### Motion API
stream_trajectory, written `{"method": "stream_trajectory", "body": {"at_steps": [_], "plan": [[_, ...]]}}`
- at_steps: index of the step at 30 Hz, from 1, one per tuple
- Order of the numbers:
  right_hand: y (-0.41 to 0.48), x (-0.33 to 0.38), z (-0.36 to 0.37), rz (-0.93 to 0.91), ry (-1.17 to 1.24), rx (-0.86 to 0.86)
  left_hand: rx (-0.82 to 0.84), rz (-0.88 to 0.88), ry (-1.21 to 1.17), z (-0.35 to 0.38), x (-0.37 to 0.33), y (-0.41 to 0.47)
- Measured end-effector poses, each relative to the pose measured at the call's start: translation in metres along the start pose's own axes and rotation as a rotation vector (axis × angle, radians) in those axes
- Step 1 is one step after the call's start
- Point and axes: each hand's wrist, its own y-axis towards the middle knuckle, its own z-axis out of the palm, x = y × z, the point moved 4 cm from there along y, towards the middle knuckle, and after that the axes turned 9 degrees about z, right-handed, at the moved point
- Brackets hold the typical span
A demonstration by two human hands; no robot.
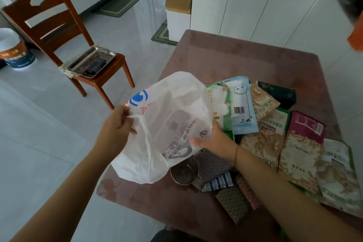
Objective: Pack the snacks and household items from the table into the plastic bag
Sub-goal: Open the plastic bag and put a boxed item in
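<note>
A white plastic bag with blue and red print hangs over the table's left edge. My left hand grips its left handle. My right hand holds the bag's right rim, with the thumb outside. To the right lie wet-wipe packs, several beige and maroon snack pouches, a dark green packet, a small metal cup, and patterned cloths. The inside of the bag is hard to see.
The table wears a mauve cloth. A wooden chair with a steel tray stands to the left, beside a white bucket. White cabinets and a cardboard box stand behind.
</note>
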Motion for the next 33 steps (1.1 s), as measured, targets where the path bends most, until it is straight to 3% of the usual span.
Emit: {"method": "stream_trajectory", "body": {"at_steps": [4,7,9,11,13,17,21,33], "plan": [[-0.034,-0.034,0.038,0.006,-0.194,-0.004,-0.035,-0.090,-0.114,0.001,0.016,-0.014],[-0.041,-0.033,0.034,-0.034,-0.110,-0.129,-0.057,-0.176,-0.175,-0.001,0.030,-0.018],[-0.041,-0.021,0.004,-0.095,-0.038,-0.380,-0.099,-0.201,-0.215,-0.004,0.036,-0.018],[-0.036,-0.009,-0.038,-0.140,-0.140,-0.725,-0.124,-0.219,-0.256,-0.005,0.037,-0.017],[-0.010,-0.004,-0.071,-0.067,-0.212,-0.865,-0.118,-0.252,-0.276,-0.003,0.035,-0.017],[0.052,-0.004,-0.081,0.215,-0.307,-0.770,-0.122,-0.294,-0.305,0.002,0.037,-0.016],[0.071,0.005,-0.072,0.285,-0.415,-0.804,-0.129,-0.292,-0.330,0.004,0.039,-0.017],[0.082,-0.004,-0.071,0.200,-0.408,-0.673,-0.105,-0.275,-0.365,0.008,0.041,-0.014]]}}
